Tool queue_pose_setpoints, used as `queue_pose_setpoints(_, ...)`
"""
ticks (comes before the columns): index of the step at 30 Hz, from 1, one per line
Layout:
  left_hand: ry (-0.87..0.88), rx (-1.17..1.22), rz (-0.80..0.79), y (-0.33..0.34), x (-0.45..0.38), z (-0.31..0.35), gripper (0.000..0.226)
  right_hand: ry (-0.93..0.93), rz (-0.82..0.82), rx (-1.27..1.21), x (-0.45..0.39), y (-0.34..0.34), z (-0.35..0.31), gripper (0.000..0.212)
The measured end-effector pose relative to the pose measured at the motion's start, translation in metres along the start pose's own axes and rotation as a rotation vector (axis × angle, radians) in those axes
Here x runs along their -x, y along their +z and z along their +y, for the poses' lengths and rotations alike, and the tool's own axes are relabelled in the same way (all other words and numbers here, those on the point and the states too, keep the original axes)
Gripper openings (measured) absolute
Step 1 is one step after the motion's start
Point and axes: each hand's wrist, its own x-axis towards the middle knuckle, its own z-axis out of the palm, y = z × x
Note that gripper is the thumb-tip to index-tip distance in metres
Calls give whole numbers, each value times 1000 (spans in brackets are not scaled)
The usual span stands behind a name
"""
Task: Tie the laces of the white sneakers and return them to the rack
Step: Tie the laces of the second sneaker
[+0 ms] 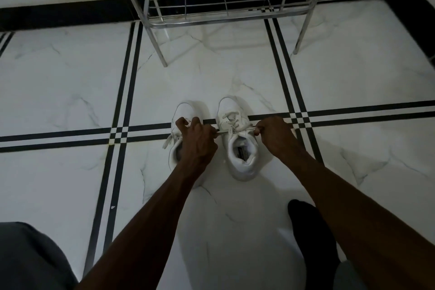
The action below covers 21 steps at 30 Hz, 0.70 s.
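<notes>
The two white sneakers stood side by side on the marble floor, toes pointing toward the rack. On the right sneaker you held the lace stretched sideways across the top of the tongue, one end in each hand. Your left hand was closed, pinching the lace's left end just beside the shoe, and it covered part of the left sneaker. That shoe's lace hung loose over its outer side. Your right hand was also closed, fingertips pinching the other end just right of the shoe. The metal shoe rack stood well apart, against the black skirting, its low wire shelf bare. A dark sock showed near your right forearm.
</notes>
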Motion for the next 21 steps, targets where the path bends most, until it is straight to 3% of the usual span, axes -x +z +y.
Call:
queue_pose_setpoints(2, -15, 61, -16, -3, 0, 4, 22, -9, 9, -76, -2, 4, 2, 25)
queue_pose_setpoints(4, -28, 189, -25, -8, -3, 10, 26, -40, -32, -171, 0, 1, 3, 9)
queue_pose_setpoints(5, -26, 259, -13, -12, -4, 13, 31, -63, -83, -216, 3, -5, 0, 15)
queue_pose_setpoints(8, 33, 444, 51, -16, -5, 17, 45, -42, -210, -377, 12, -25, -9, 63)
queue_pose_setpoints(11, 72, 471, -4, -12, -3, 20, 40, -22, -74, -250, 9, -35, -13, 94)
queue_pose_setpoints(13, 48, 433, -26, -11, -4, 24, 34, -110, -11, -180, 5, -34, -16, 86)
queue_pose_setpoints(16, 15, 384, -47, -10, -6, 28, 34, -266, -47, -19, 2, -23, -14, 46)
queue_pose_setpoints(19, 24, 399, -74, -6, -7, 19, 47, -288, -81, 98, -1, -12, -3, 31)
queue_pose_setpoints(21, 35, 456, -85, 1, -6, 13, 45, -191, -43, 59, -2, -9, 0, 19)
